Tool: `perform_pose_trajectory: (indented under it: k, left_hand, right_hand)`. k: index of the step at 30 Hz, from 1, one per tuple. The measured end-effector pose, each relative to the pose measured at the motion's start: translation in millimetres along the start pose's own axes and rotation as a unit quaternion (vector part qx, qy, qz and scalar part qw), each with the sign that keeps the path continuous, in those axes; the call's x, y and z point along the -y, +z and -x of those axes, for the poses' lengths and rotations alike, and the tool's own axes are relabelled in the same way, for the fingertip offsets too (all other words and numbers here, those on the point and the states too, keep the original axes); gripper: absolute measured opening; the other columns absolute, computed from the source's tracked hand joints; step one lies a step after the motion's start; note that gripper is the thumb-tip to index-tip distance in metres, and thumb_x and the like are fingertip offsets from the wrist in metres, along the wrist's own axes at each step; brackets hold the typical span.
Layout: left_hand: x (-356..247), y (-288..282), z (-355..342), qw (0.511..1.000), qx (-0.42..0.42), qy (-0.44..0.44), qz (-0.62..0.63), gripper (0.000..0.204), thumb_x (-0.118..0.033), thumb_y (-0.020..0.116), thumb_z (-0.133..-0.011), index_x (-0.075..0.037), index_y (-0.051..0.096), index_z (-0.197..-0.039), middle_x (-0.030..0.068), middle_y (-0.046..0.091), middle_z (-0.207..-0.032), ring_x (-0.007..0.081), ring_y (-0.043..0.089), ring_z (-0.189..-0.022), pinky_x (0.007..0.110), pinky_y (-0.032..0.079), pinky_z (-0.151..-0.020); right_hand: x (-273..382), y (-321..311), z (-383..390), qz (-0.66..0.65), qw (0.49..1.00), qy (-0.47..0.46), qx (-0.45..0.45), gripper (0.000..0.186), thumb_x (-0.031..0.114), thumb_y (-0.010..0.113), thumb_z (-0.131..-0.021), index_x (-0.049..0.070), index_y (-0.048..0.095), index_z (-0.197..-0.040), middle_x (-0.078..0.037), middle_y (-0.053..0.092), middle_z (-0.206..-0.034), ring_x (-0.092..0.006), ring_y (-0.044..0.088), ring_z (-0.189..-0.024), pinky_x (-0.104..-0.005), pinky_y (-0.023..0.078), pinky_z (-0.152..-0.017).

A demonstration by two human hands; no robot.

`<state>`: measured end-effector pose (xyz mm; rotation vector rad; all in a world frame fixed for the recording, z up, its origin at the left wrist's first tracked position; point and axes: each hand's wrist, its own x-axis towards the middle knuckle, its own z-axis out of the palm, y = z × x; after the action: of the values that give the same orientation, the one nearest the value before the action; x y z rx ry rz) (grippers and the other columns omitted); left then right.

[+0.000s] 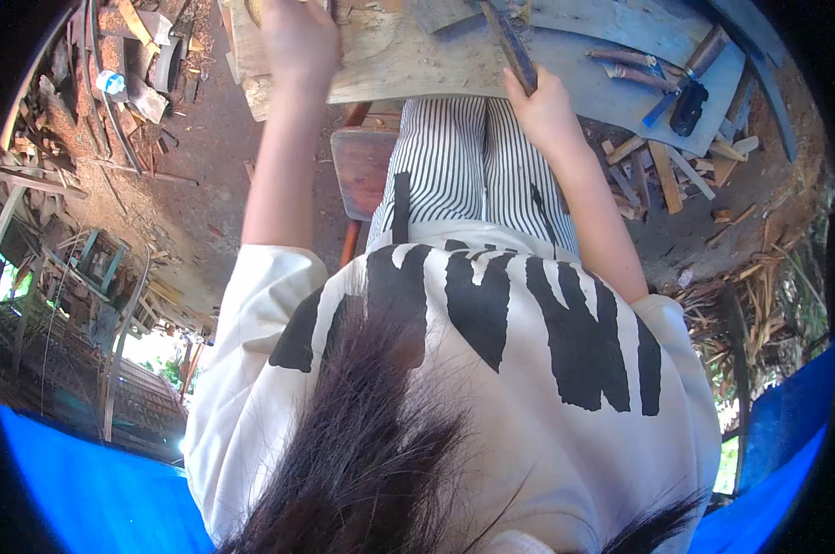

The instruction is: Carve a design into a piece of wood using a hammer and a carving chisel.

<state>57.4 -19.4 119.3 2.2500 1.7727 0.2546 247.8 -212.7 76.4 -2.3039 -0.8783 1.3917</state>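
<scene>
Grip: the right hand (544, 103) is closing firmly round the near end of a dark bar (510, 43), thumb lying along its side. The left hand (299, 39) is blurring, and the top edge is cutting off its fingers. A yellowish piece (254, 9) is showing just beside it; whether the fingers are gripping this, resting on it or standing open, one cannot tell.

Position: the dark bar is slanting over the wooden slab (381, 66), its far end pointing up and leftward, away from the body. Holding it by the near end is probably leaving most of its length free and keeping the wrist clear of the slab. Whether its far part is touching the wood is unclear.

Layout: the person is sitting with striped trousers (473, 166) running under the slab's near edge — presumably so both forearms can reach over it. On the slab's right side, wood-handled tools (625, 69) are lying beside a black object (688, 109), near the right hand, likely for easy reach. Wood offcuts (662, 175) are littering the ground below, perhaps simply where they are falling. A bottle (110, 82) is lying among scraps well off to the left — apart from both hands.
</scene>
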Motion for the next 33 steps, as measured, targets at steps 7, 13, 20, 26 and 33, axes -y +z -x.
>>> perform_pose_trajectory:
  k: [7, 13, 20, 26, 33]
  left_hand:
    - [-34, 40, 22, 0.956, 0.091, -0.053, 0.275, 0.054, 0.007, 0.066, -0.084, -0.01, 0.047, -0.131, 0.0092, 0.064, -0.085, 0.0164, 0.065, -0.077, 0.029, 0.052, -0.071]
    - [-40, 58, 14, 0.967, 0.077, 0.032, 0.24, 0.063, 0.008, 0.062, -0.085, -0.011, 0.038, -0.139, 0.0139, 0.064, -0.087, 0.0255, 0.066, -0.08, 0.034, 0.052, -0.073]
    - [-47, 58, 9, 0.976, 0.112, 0.056, 0.178, 0.068, 0.006, 0.06, -0.084, -0.012, 0.032, -0.143, 0.0142, 0.062, -0.085, 0.0292, 0.064, -0.077, 0.038, 0.051, -0.07]
    - [-57, 65, 7, 0.981, 0.121, 0.004, 0.153, 0.065, 0.005, 0.058, -0.082, -0.011, 0.036, -0.141, 0.014, 0.056, -0.078, 0.0289, 0.059, -0.071, 0.039, 0.048, -0.066]
    - [-58, 67, 8, 0.98, 0.124, 0.02, 0.155, 0.062, 0.006, 0.056, -0.081, -0.008, 0.037, -0.139, 0.0139, 0.055, -0.079, 0.0287, 0.058, -0.071, 0.039, 0.047, -0.065]
  right_hand:
    - [8, -4, 0, -0.02, 1.0, -0.007, 0.014, 0.043, 0.032, 0.059, -0.092, -0.004, 0.061, -0.115, -0.029, 0.067, -0.099, -0.0433, 0.064, -0.099, -0.0447, 0.051, -0.086]
    - [-8, 9, -6, -0.021, 0.999, -0.03, -0.002, 0.047, 0.032, 0.062, -0.09, -0.006, 0.059, -0.117, -0.031, 0.066, -0.099, -0.0442, 0.064, -0.099, -0.0455, 0.052, -0.086]
    - [-4, 1, -7, -0.049, 0.998, -0.011, 0.034, 0.051, 0.034, 0.063, -0.09, -0.006, 0.058, -0.119, -0.031, 0.065, -0.099, -0.0453, 0.063, -0.098, -0.0464, 0.052, -0.085]
    - [-9, 7, -9, -0.049, 0.998, -0.015, 0.025, 0.05, 0.035, 0.062, -0.09, -0.004, 0.059, -0.12, -0.03, 0.066, -0.098, -0.0449, 0.064, -0.096, -0.0469, 0.052, -0.084]
    - [-8, 7, -7, -0.059, 0.998, -0.011, 0.027, 0.045, 0.033, 0.063, -0.089, -0.003, 0.06, -0.116, -0.028, 0.067, -0.097, -0.0445, 0.064, -0.095, -0.0473, 0.052, -0.082]
